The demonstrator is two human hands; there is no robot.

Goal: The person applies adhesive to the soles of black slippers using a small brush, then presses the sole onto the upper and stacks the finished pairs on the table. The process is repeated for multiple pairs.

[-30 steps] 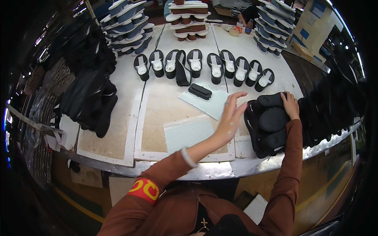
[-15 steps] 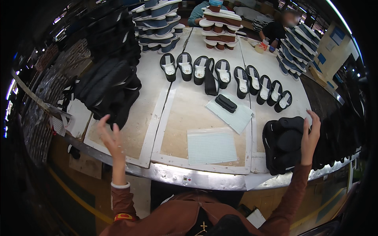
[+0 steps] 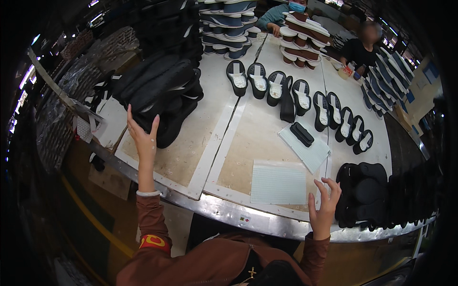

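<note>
My left hand (image 3: pixel 143 138) is at the near end of a heap of black shoe soles (image 3: pixel 162 90) on the left of the table. Its thumb and fingers are spread along the lowest soles; whether they press on them I cannot tell. My right hand (image 3: pixel 325 205), fingers apart and slightly curled, hovers over the table's front edge with nothing in it. It is between a pale gridded sheet (image 3: pixel 278 183) and a stack of black soles (image 3: pixel 362 190) at the right. Several black soles with white inner faces (image 3: pixel 301 97) lie in a slanting row farther back.
A black oblong block (image 3: pixel 302 134) lies on a second gridded sheet (image 3: pixel 305 150). Tall stacks of blue-and-white soles (image 3: pixel 229 28), brown-and-white soles (image 3: pixel 301 40) and more blue ones (image 3: pixel 389 78) stand behind. Two people sit across the table. A metal rim (image 3: pixel 229 214) borders the front.
The view has swung left, so the table appears farther right. My left hand has come up against the black heap. My right hand has moved left, away from the right-hand black stack.
</note>
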